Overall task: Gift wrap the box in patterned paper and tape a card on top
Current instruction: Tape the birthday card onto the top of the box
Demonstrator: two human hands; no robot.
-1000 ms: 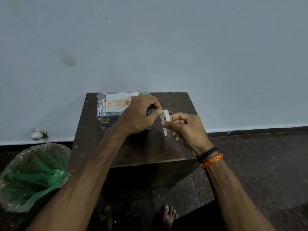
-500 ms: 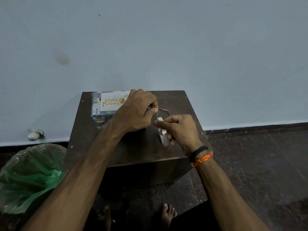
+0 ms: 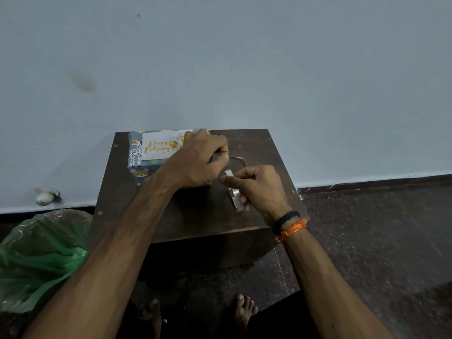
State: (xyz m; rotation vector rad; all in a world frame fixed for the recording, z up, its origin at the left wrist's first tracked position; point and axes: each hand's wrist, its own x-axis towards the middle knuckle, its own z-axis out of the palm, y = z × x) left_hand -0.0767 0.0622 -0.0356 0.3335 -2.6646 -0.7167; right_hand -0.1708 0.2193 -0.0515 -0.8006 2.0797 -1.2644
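Dark brown wood makes up the small table (image 3: 195, 216), which stands against a pale wall (image 3: 244, 57) on a dark speckled floor (image 3: 379, 241). At the table's far left corner sits the box (image 3: 137, 167), already covered in blue-grey patterned paper with a spotted giraffe and a bear's face printed on it. A white card (image 3: 159, 148) with "Happy Birthday" in gold script and gold balloons lies flat on top of the box.

The left hand (image 3: 198, 162) reaches over the right end of the box and card, hiding that part of both. Its fingers are curled, and the thumb and forefinger pinch the free end of a clear strip of tape (image 3: 238, 159), which arcs from there towards the roll. The right hand (image 3: 259, 189) hovers just beside the left, above the table's right half, with its fingers wrapped round the tape roll (image 3: 233, 192), held on edge, and the thumb pointing towards the left hand. Whether the tape end touches the box yet cannot be told, since the left hand covers that spot.

The right wrist wears a black band (image 3: 285, 220) and an orange thread (image 3: 291, 230). A green plastic bag (image 3: 36, 260) sits on the floor to the left of the table, and a small pale object (image 3: 46, 195) lies by the wall's base. Bare feet (image 3: 244, 311) show below the table's near edge.
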